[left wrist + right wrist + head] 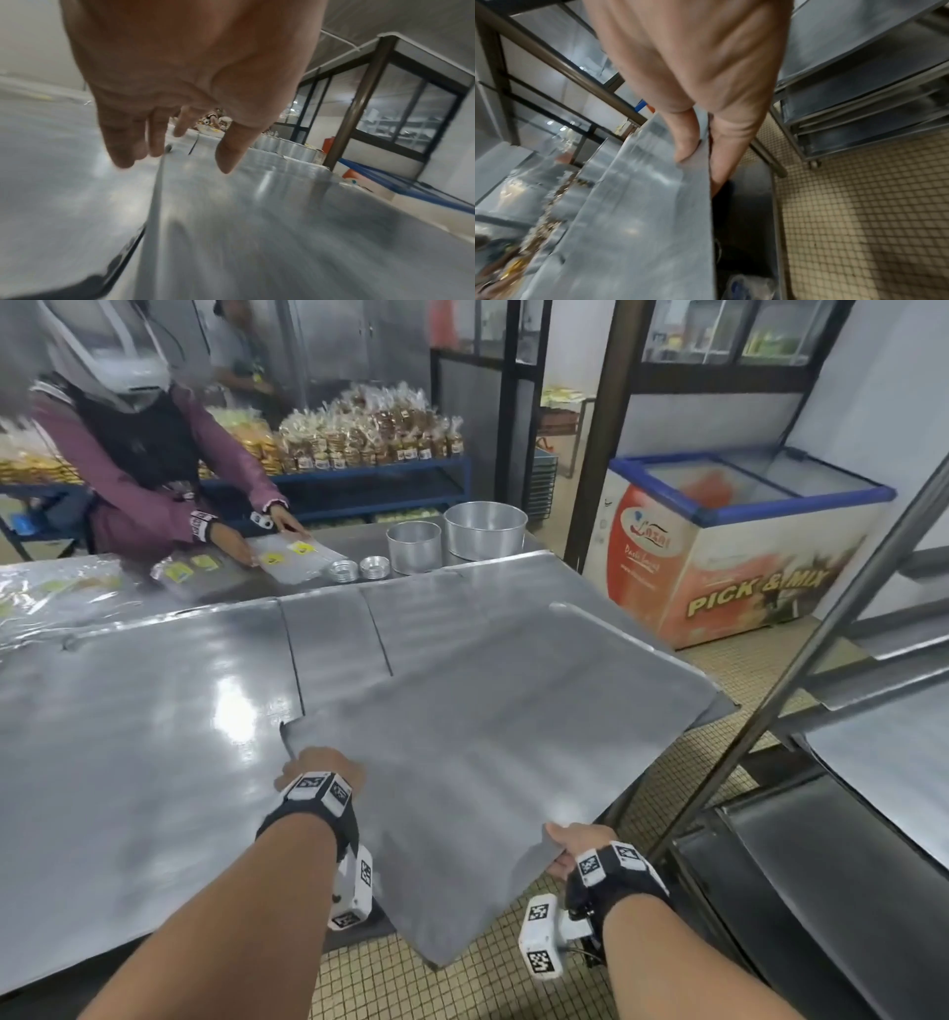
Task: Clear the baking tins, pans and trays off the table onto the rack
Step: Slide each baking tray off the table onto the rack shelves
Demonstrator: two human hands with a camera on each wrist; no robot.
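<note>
A large flat grey baking tray [488,737] lies askew on the steel table [128,737], its near corner hanging past the table's front right edge. My left hand [318,765] is at the tray's left corner. In the left wrist view this hand [174,160] straddles the tray's [257,223] rim, fingers fairly straight outside it and thumb over the tray. My right hand [562,845] holds the near right edge. The right wrist view shows it [698,162] pinching the tray [641,203], thumb on top and fingers underneath.
More flat trays [328,634] lie behind it. Two tall round tins [485,534] and small tins [343,571] stand at the far edge. The metal rack [842,690] with trays is at the right. A chest freezer [744,546] stands beyond. Another person [133,454] handles plastic bags far left.
</note>
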